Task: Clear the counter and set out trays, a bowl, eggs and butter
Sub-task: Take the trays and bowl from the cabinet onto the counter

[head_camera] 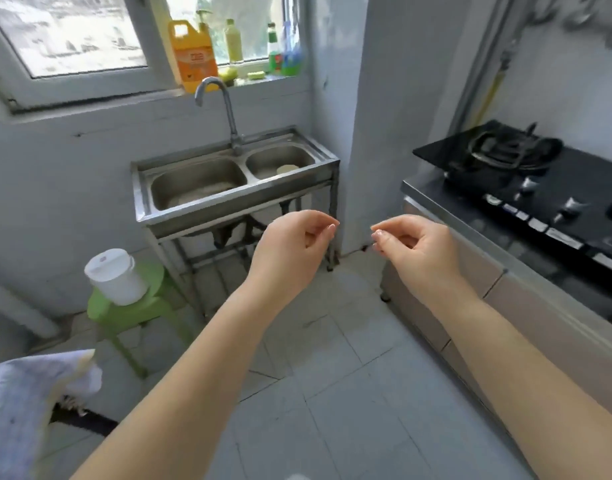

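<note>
My left hand and my right hand are both held out in front of me above the tiled floor, a short gap between them. The fingers of each hang loosely curled and neither hand holds anything. The counter runs along the right, with a black gas hob on it. No trays, bowl, eggs or butter are in view.
A steel double sink on a frame stands under the window, a pale round thing in its right basin. Bottles line the windowsill. A green stool carries a white lidded container. A cloth lies at lower left.
</note>
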